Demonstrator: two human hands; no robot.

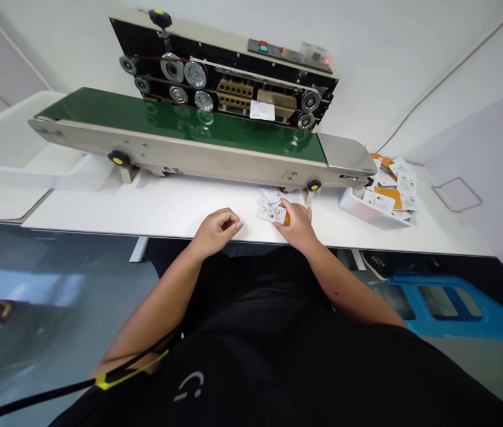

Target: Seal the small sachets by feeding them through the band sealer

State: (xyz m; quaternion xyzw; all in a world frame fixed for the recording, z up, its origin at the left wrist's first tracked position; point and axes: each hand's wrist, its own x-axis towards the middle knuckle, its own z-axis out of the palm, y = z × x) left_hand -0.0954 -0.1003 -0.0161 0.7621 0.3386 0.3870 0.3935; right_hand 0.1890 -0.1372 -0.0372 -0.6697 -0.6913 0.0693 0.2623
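Observation:
My right hand (296,225) rests at the table's front part, its thumb and fingers closed on small white sachets (271,213) with black print. An orange patch shows at the sachets' edge beside my fingers; how many I hold cannot be made out. More sachets lie fanned out just behind, under the front of the conveyor. To the left, my left hand (216,231) is curled loosely over the table edge, with nothing seen in it. On the green belt (180,121), one white sachet (262,111) stands against the sealing machine's (234,65) brass blocks.
A white bin (369,210) heaped with white and orange sachets stands at the right. At the left is a large white tray (2,148). The conveyor's metal side (216,160) runs across the white table (166,207). A blue stool (451,302) is below right.

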